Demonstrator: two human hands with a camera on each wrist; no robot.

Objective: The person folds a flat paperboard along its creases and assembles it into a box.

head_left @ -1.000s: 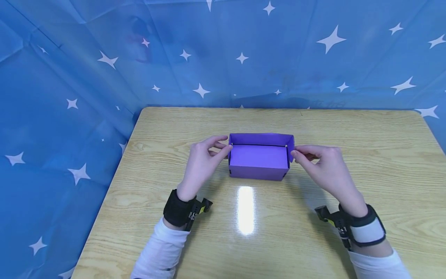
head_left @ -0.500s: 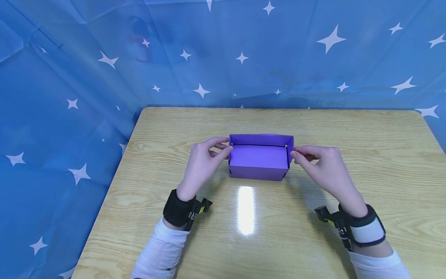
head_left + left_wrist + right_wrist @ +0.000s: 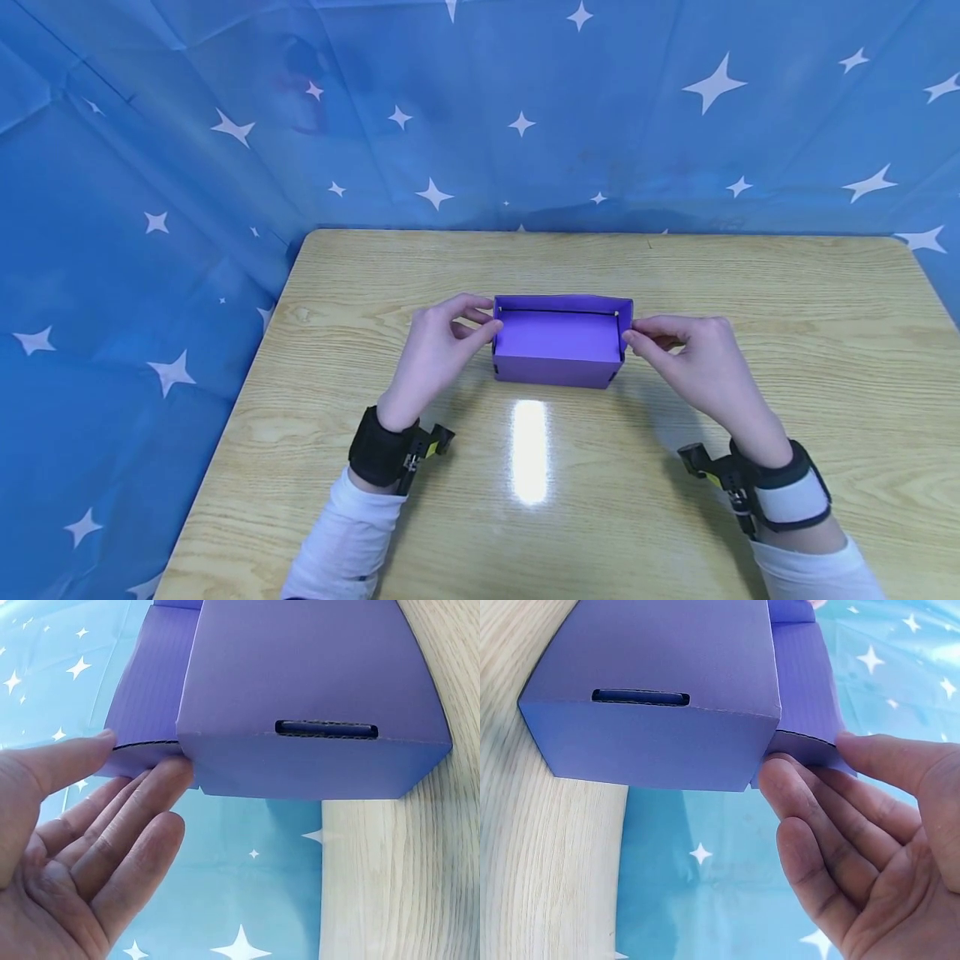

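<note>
A purple cardboard box (image 3: 557, 372) stands on the table in the head view, its raised rear panel (image 3: 564, 302) and a bright inner surface (image 3: 558, 335) facing up. My left hand (image 3: 437, 348) pinches a flap (image 3: 150, 671) at the box's left end; the thumb lies on one face, the fingers behind. At the opposite end, my right hand (image 3: 699, 358) pinches a matching flap (image 3: 806, 682) the same way. Corrugated edges show on both flaps in the wrist views. A narrow slot is cut along a fold near each end of the box.
The wood-grain table (image 3: 360, 275) extends around the box on every side. Behind it and to the left hangs a blue cloth (image 3: 480, 100) with white stars. Each wrist wears a black strap with a small camera.
The box's raised rear panel has tipped down and slightly toward me. Both hands keep their pinch and shift very little; the front wall stays in place.
</note>
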